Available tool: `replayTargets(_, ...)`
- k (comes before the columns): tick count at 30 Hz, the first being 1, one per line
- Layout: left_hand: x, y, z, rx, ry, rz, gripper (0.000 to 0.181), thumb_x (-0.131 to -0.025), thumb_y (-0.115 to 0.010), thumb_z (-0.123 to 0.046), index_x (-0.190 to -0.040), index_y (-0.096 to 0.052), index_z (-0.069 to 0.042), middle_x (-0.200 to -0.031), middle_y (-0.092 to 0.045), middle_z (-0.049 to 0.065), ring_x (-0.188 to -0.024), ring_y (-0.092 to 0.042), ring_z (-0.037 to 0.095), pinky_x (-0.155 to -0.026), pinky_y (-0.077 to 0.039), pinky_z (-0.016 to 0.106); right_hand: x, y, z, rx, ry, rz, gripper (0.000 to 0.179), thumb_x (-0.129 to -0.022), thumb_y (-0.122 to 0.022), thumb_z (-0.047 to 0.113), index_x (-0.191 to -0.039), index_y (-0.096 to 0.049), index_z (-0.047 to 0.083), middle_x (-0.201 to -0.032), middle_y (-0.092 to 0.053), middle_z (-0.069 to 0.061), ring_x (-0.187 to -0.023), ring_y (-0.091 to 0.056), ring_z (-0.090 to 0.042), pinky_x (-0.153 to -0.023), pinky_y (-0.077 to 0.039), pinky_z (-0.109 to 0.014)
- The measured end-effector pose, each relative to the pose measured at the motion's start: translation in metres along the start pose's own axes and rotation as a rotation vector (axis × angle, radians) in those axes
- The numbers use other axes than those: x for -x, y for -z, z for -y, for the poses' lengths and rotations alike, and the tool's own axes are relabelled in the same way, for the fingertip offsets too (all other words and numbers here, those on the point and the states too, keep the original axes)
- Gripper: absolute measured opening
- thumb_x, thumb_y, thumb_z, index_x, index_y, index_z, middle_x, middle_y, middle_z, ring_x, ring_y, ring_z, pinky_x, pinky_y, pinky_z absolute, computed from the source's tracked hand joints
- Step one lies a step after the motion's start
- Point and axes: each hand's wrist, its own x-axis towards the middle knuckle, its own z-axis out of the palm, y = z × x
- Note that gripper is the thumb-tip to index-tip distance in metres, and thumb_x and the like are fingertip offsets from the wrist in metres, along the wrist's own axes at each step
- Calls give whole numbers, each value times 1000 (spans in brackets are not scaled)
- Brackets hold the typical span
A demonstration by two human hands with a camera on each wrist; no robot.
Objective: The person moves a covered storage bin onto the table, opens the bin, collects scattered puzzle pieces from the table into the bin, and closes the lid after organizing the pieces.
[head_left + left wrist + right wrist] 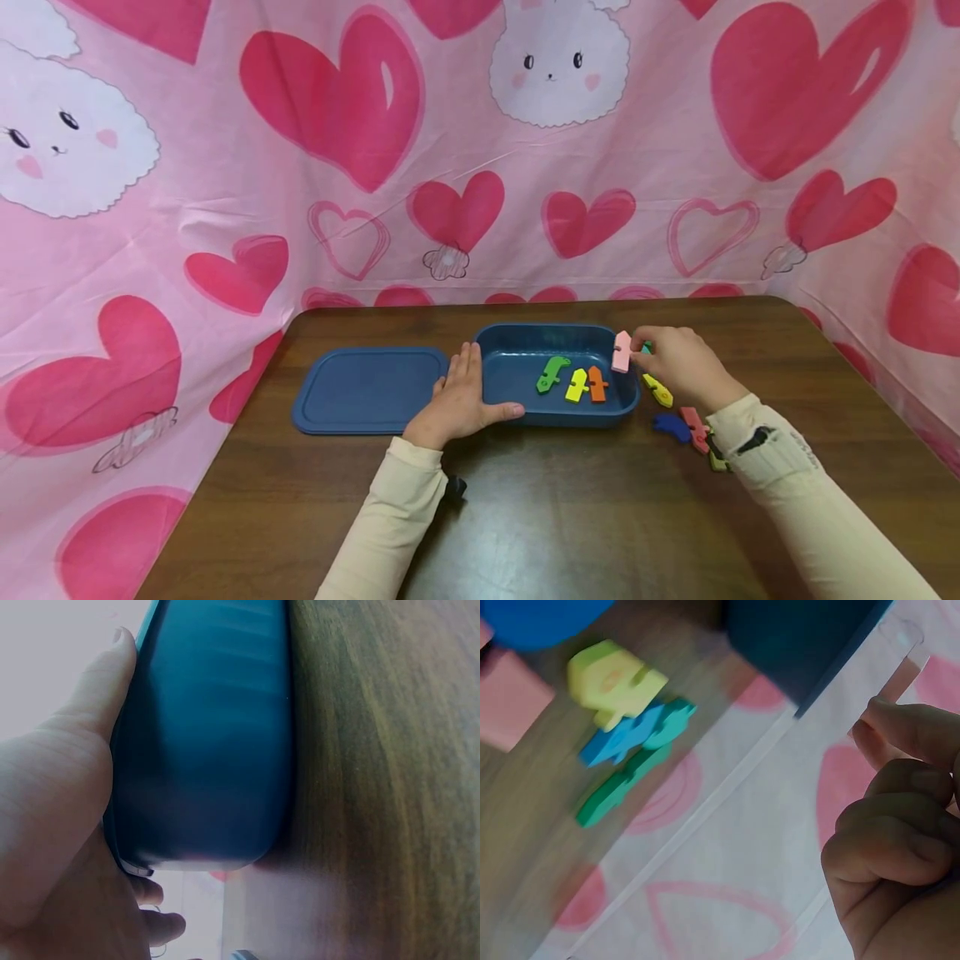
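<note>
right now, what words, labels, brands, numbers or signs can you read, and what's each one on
None can be read.
Right sleeve: small marks near the cuff, perhaps lettering, too small to read.
Yellow piece on the table: a round mark, too blurred to tell if it is a character.
Lid and container: no text visible.

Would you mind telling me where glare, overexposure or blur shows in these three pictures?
Head view: mostly clear, with a soft sheen on the table in front of the blue box; left wrist view: upper-left background washed out nearly white beside the left hand; right wrist view: hazy overall, the coral piece at the left edge blurred.
</note>
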Motion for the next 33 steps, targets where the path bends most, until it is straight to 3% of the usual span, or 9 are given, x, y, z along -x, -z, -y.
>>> replayTargets(5, 0, 0, 0, -2, 5, 6, 128, -80, -69, -73, -162, 5, -8, -169, 8, 11, -153, 4, 34, -118, -7, 62, -6, -8, 12, 47, 95, -37, 16, -96, -69, 11, -109, -67, 3, -59, -44, -1, -50, -44, -17, -45, -39, -30)
replayTargets(20, -1, 1, 0, -9, 11, 0, 128, -80, -69, -73, -162, 3, -7, -169, 6, 13, -153, 3, 36, -117, -8, 62, -13, -30, 38, 87, 180, 13, 13, -94, -73, 13, -104, -70, 7, -54, -42, 2, -47, -44, -14, -45, -39, -27)
replayTargets(25, -1, 0, 1, -9, 8, -4, 127, -80, -69, -72, -162, 3, -6, -169, 5, 13, -153, 2, 36, -117, -9, 62, -17, -36, 43, 123, 260, -3, 10, -93, -74, 12, -101, -70, 8, -53, -42, 4, -46, -42, -12, -46, -37, -27)
replayTargets(33, -2, 0, 2, -4, 6, 0, 127, -81, -68, -72, -162, 3, -6, -169, 6, 13, -153, 2, 36, -117, -10, 62, -20, -43, 53, 174, 320, 1, 11, -90, -78, 12, -100, -72, 12, -60, -48, 6, -56, -47, -13, -52, -44, -28)
